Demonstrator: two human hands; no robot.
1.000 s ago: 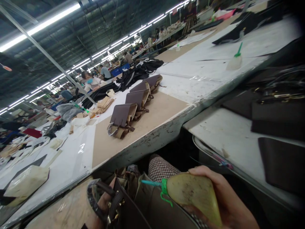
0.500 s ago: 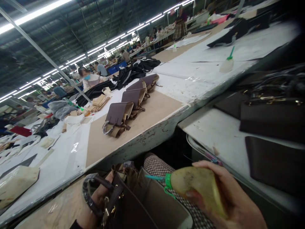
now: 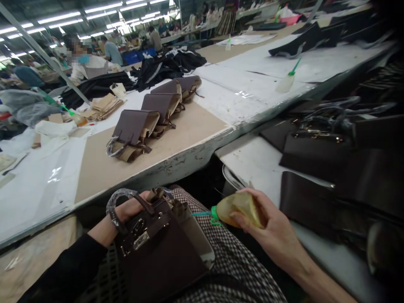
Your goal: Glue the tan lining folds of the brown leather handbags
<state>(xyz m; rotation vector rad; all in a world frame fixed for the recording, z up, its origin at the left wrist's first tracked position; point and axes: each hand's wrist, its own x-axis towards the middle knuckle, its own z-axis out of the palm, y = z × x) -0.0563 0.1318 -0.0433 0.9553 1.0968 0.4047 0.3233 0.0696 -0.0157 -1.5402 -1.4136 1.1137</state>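
Hands (image 3: 130, 208) (image 3: 273, 219) hold a dark-brown bag (image 3: 159, 256) and a yellowish, green-capped bottle (image 3: 232, 206).

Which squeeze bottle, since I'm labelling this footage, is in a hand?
The yellowish bottle with the blue nozzle, gripped in the right hand. The other bottles, with green nozzles, rest on the long table instead.

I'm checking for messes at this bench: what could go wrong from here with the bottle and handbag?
The teal nozzle of the squeeze bottle in the right hand points toward the brown handbag; a hard squeeze might release too much. A stray drip could mark the checkered fabric near the nozzle. The plastic-wrapped handle crosses the left hand's wrist, so it might snag.
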